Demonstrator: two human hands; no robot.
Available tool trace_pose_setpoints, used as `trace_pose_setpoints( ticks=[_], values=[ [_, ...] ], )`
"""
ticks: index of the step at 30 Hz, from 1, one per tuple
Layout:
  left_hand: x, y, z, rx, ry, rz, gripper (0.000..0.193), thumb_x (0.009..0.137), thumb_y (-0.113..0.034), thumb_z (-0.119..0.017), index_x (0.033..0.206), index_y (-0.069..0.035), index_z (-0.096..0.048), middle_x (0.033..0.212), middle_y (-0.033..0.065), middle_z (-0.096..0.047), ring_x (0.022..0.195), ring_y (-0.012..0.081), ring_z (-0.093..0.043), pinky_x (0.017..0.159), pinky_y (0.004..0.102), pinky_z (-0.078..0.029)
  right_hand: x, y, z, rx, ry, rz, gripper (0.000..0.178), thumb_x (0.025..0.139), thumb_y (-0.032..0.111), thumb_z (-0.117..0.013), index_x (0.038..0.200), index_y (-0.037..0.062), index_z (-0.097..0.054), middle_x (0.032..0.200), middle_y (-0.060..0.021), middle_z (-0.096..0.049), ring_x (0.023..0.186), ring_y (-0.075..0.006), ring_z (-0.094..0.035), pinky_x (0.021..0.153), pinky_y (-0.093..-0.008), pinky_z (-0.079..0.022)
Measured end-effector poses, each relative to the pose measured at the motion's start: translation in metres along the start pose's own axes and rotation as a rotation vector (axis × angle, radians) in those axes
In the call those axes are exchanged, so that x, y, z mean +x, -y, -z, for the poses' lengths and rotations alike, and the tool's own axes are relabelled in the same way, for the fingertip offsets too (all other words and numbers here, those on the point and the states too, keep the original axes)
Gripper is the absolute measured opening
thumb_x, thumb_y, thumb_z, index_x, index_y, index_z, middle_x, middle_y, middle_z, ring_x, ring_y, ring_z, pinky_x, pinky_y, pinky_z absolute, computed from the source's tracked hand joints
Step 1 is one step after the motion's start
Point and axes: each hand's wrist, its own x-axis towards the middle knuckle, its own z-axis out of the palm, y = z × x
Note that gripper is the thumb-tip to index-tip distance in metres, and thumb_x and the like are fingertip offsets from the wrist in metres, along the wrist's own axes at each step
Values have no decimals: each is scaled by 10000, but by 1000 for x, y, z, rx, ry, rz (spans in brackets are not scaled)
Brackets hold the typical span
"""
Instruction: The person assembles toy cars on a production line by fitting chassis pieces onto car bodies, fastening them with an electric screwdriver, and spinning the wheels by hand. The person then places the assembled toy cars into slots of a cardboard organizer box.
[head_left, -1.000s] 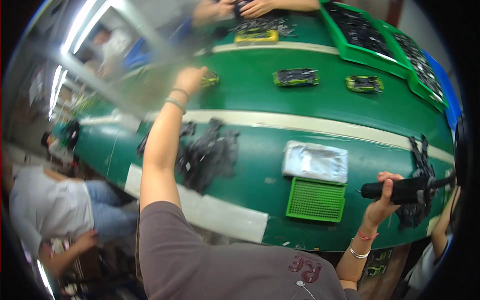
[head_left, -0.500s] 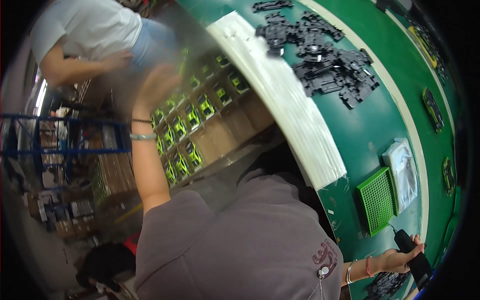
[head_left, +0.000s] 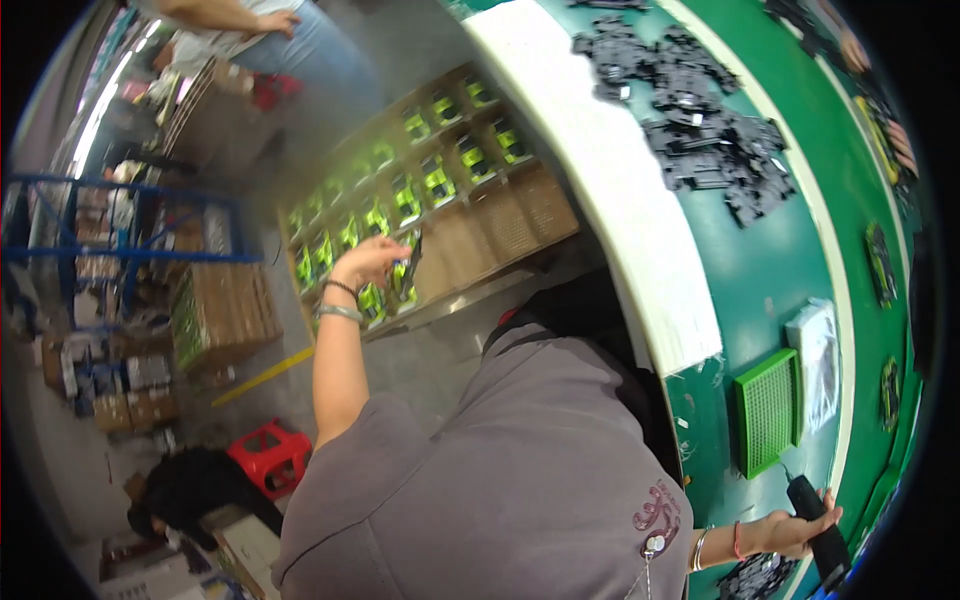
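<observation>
The hands are wide apart; the left hand (head_left: 365,262) pinches one lime-green and black toy car (head_left: 406,287), which lies just right of its fingertips at the near side of a partitioned cardboard box (head_left: 525,205), its long axis slanting up and away from the body; the left hand is by far the nearer; the right hand (head_left: 795,530) is wrapped around one black power screwdriver (head_left: 826,552) over the green table (head_left: 750,285); there sit one green mesh basket (head_left: 770,412), one plastic bag (head_left: 820,365) and two heaps of black parts (head_left: 710,130), pieces uncountable; two more cars (head_left: 880,265) lie beyond; the box holds over ten, blur hiding the exact number.
</observation>
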Motion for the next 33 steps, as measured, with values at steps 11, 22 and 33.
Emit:
trace_pose_setpoints(
  ticks=[11, 22, 33],
  values=[
    [82, 34, -41, 561, -291, -26, 505, 798, -395, -627, 1072, 15, -519, 909, 243, -624, 725, 365, -640, 613, 434, -526, -11, -1, -13, 61, 12, -110, 149, 880, 131, -561, 828, -6, -539, 746, -83, -572, 772, -201, -571, 764, -327, -476],
    [-105, -216, -91, 815, 28, -920, 349, 879, -266, -532, 721, 21, -651, 642, 161, -616, 603, 289, -609, 581, 357, -465, -16, 9, -16, 74, 59, -68, 98, 853, 72, -601, 866, 6, -529, 748, -55, -568, 763, -158, -565, 761, -302, -462],
    [-339, -284, -272, 878, 326, -2726, 259, 732, -181, -522, 780, 54, -620, 759, 142, -599, 787, 276, -570, 811, 426, -455, -14, -2, -13, 94, 40, -78, 121, 858, 96, -602, 854, 9, -518, 716, -57, -553, 719, -158, -550, 738, -304, -457]
  ],
)
